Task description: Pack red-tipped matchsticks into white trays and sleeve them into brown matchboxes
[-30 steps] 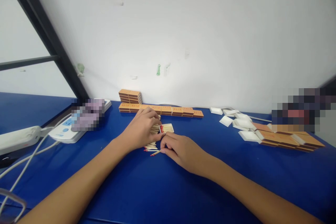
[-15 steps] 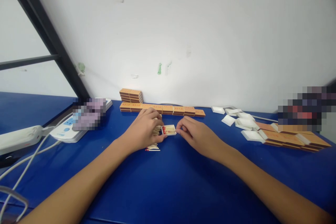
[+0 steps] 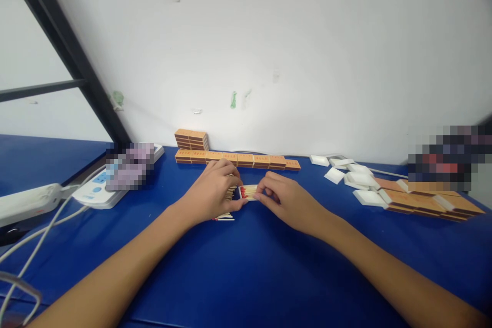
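Observation:
My left hand (image 3: 215,189) has its thumb and fingers closed on the left end of a small white matchbox tray (image 3: 241,193). Red-headed matches (image 3: 248,191) lie in the tray, heads toward the left. Thumb and index finger of my right hand (image 3: 282,197) pinch at the plain ends of these matches, over the tray's right end; this end is hidden. A heap of loose matches (image 3: 226,217) lies on the blue table under and beside my left hand, partly covered by it.
A row of orange matchboxes (image 3: 253,160) runs along the wall, with a stack of matchboxes (image 3: 191,138) behind its left end. White trays (image 3: 361,180) and more matchboxes (image 3: 417,202) lie at right. Power strips (image 3: 94,190) with white cables are at left.
My right hand has moved slightly left, its fingertips now over the matches' ends. The tray has shifted a little to the right with my left fingertips.

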Action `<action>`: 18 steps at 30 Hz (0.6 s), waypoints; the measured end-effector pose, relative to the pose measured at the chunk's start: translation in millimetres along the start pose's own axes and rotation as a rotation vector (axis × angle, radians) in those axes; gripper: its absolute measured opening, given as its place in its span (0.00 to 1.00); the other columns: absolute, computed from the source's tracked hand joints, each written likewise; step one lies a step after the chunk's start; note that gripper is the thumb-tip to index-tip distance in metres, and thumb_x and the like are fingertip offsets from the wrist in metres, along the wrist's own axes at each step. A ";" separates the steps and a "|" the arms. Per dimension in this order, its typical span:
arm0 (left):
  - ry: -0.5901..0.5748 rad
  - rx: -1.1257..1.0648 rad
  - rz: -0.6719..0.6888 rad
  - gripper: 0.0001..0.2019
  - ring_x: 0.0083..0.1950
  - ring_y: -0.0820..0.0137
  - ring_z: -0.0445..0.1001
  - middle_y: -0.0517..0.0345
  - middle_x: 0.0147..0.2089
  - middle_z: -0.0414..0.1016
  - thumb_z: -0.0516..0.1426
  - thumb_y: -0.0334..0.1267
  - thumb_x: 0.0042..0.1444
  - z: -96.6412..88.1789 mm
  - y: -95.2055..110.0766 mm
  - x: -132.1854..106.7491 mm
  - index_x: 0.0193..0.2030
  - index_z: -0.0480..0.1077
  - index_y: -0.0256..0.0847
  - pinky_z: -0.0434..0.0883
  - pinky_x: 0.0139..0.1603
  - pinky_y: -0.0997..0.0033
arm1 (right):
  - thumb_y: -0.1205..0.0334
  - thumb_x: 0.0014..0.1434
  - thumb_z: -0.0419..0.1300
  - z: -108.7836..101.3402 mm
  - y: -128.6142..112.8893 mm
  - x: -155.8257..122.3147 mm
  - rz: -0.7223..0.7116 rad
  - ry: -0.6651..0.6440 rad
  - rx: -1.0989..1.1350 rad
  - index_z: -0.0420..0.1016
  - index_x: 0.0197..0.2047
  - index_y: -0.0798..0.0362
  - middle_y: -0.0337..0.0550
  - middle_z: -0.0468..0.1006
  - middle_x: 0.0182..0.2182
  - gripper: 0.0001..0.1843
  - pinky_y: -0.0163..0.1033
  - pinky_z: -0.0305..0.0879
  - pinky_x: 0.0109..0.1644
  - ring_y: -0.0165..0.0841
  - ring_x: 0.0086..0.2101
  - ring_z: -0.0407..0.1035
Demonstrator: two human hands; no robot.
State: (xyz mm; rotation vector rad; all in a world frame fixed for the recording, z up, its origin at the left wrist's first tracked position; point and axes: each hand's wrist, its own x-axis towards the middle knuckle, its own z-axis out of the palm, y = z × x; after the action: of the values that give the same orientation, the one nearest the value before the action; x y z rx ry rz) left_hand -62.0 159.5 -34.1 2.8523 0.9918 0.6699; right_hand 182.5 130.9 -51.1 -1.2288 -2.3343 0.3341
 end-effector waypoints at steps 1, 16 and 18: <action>-0.001 -0.006 -0.002 0.14 0.56 0.57 0.71 0.52 0.48 0.78 0.69 0.47 0.59 0.1 0.2 0.1 0.46 0.80 0.41 0.66 0.57 0.54 | 0.63 0.71 0.57 0.1 -0.1 0.4 -0.002 0.009 0.004 0.72 0.39 0.52 0.39 0.71 0.35 0.07 0.38 0.58 0.36 0.31 0.32 0.64; -0.036 -0.049 0.008 0.14 0.54 0.58 0.71 0.53 0.47 0.78 0.70 0.45 0.58 1.5 3.2 0.4 0.46 0.80 0.40 0.66 0.57 0.55 | 0.62 0.71 0.58 -2.5 1.5 1.2 -0.011 0.020 -0.008 0.73 0.42 0.51 0.40 0.72 0.37 0.05 0.38 0.60 0.38 0.31 0.33 0.65; -0.046 -0.043 0.001 0.14 0.55 0.57 0.71 0.53 0.47 0.78 0.69 0.45 0.58 0.8 2.8 0.9 0.46 0.80 0.40 0.66 0.57 0.55 | 0.62 0.70 0.61 -6.2 2.3 0.8 -0.009 -0.033 -0.002 0.74 0.42 0.51 0.40 0.72 0.37 0.03 0.37 0.59 0.38 0.31 0.33 0.66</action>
State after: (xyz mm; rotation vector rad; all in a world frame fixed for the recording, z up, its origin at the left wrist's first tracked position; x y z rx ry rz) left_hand -59.4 157.8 -34.0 2.8182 0.9573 0.6149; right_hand 186.9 132.8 -46.6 -1.2222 -2.3679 0.3513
